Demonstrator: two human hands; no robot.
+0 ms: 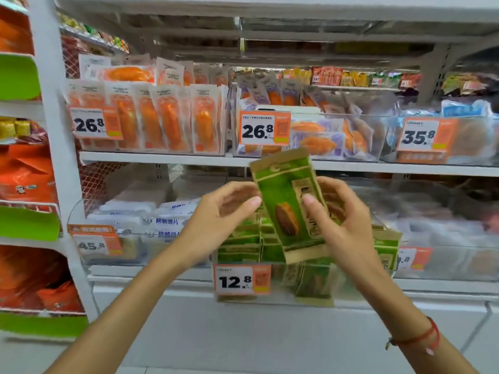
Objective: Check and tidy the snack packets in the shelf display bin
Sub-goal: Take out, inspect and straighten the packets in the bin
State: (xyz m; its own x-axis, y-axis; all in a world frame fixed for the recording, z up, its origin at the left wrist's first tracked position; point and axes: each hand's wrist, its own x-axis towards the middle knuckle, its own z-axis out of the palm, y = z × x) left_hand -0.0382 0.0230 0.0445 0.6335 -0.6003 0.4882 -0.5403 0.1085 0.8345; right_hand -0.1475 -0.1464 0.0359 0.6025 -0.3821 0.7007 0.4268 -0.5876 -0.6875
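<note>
The right hand pinches a green snack packet, thumb on its face, above the display bin; the left hand hovers loosely curled at its left edge, holding nothing — better to steady that edge, read the front, then slot it upright among its fellows; its long axis stands near vertical, top leaning slightly left.

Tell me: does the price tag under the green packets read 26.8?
No, the price tag on the bin of green packets reads 12.8; the 26.8 tags hang on the shelf above.
</note>
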